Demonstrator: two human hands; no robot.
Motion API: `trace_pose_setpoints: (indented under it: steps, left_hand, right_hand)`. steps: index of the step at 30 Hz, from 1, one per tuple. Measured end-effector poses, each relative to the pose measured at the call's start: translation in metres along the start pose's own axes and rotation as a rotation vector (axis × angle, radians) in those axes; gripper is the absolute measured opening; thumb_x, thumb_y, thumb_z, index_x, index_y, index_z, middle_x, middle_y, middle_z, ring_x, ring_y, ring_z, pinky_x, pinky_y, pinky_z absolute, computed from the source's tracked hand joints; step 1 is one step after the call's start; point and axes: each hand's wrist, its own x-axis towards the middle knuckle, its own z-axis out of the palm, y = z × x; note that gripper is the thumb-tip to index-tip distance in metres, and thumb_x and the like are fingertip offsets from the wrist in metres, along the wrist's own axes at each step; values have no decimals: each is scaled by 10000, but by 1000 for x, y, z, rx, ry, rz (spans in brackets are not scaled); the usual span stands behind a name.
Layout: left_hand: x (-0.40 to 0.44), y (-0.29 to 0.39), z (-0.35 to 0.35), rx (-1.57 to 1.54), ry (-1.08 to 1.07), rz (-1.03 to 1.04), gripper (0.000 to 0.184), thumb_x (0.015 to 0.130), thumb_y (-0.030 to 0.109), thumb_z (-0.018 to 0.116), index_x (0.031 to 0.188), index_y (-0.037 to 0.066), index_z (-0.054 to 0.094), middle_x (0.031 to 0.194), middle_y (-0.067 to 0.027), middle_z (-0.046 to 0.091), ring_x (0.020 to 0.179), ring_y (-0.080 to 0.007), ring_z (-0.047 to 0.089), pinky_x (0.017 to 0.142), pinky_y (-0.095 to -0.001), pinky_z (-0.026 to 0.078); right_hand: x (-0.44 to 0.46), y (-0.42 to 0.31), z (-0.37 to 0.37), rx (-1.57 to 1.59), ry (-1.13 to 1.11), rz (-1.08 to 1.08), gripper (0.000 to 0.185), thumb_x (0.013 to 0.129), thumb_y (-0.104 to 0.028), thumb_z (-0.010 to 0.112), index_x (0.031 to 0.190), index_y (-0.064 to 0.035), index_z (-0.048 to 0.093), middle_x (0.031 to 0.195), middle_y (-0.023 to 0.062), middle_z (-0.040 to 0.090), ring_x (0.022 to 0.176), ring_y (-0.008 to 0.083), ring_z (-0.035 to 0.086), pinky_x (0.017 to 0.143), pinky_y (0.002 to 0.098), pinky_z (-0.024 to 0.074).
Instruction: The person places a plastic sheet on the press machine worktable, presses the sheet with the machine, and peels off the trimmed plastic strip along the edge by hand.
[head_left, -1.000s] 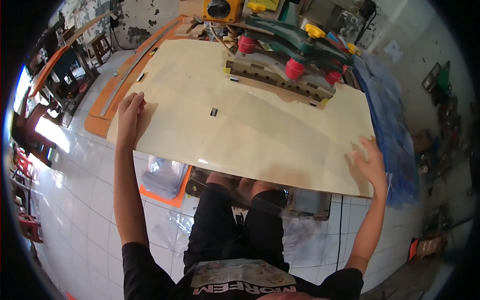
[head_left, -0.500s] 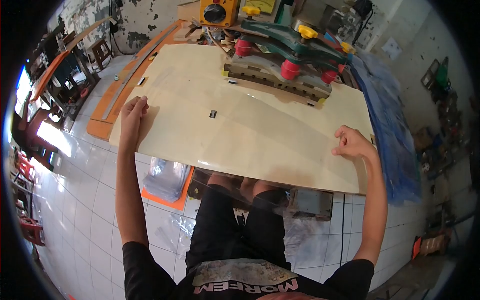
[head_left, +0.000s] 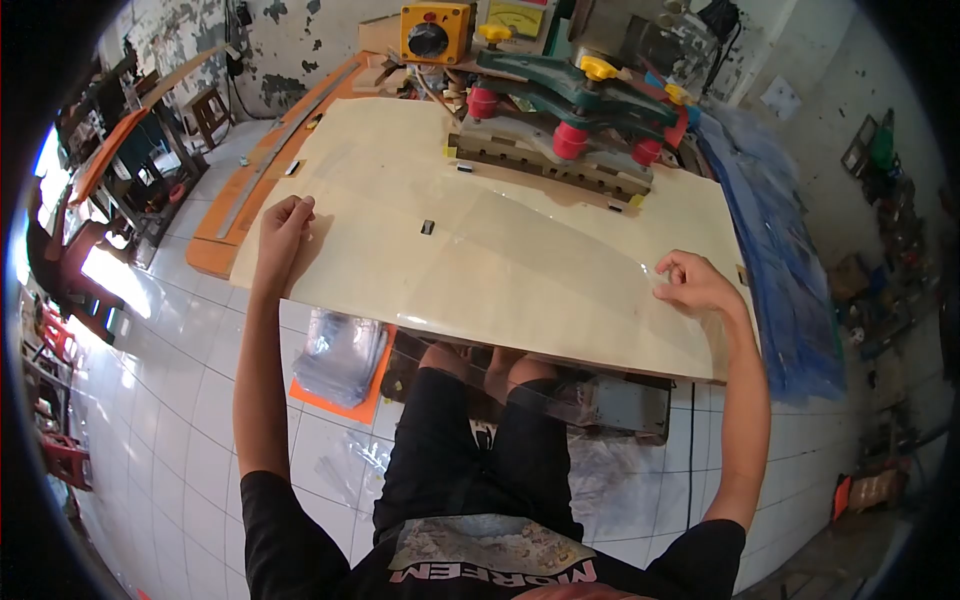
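A clear plastic sheet [head_left: 540,255] lies over the pale tabletop [head_left: 370,150], visible mostly by its glints and faint edges. My right hand [head_left: 697,284] pinches the sheet near its right end, thumb against curled fingers. At the left of the tabletop, my left hand [head_left: 285,235] is closed, with a bit of the film showing at its fingertips; the rest of its grip is hard to see. Beyond the sheet stands a press-like sealing machine [head_left: 575,100] with green arms, red clamps and yellow knobs. A small black piece [head_left: 427,228] sits between my hands.
A yellow control box [head_left: 437,32] stands behind the table. Blue plastic sheeting [head_left: 775,250] hangs along the right side. A metal ruler [head_left: 285,150] lies on an orange board at left. Stacked clear bags [head_left: 340,355] rest below the front edge.
My left hand has shifted slightly right, and my right hand slightly left. The plastic sheet's far edge and right corner show more plainly. The view has tilted a little.
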Motion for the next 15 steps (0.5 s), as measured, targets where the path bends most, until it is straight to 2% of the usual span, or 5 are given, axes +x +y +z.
trace_pose_setpoints:
  steps: [5,7,12,14,15]
  left_hand:
    - [-2,1,2,288,55,238,321,959,212,656,732,2,568,648,19,513,618,-51,431,569,-239,346]
    - [-7,10,11,316,24,293,287,948,192,667,755,-7,590,649,8,531,632,-54,457,572,-248,361]
    - [-22,59,58,327,-118,500,186,932,165,679,871,-10,665,691,-28,622,696,-81,577,598,-263,410]
    - [-24,80,84,312,-206,556,177,926,142,669,1021,-7,681,870,-87,701,762,-169,666,651,-308,483]
    - [-24,89,96,308,-203,562,177,926,142,669,1021,-7,681,870,-87,701,762,-169,666,651,-308,483]
  right_hand:
    - [-2,-1,12,108,105,-58,154,845,-140,742,922,-15,695,697,61,658,621,136,590,616,308,467]
    - [-22,-29,12,-172,406,-185,76,872,-102,680,878,-31,706,791,75,716,641,150,628,640,311,493]
    - [-75,-90,2,-357,601,-278,68,874,-123,687,876,-56,696,802,86,700,669,249,645,639,344,478]
    - [-92,-102,-6,-435,647,-325,68,883,-130,687,870,-63,692,803,81,696,684,265,642,654,349,465]
    - [-100,-107,-10,-489,692,-350,68,882,-128,688,866,-62,685,801,70,691,683,261,630,678,348,446]
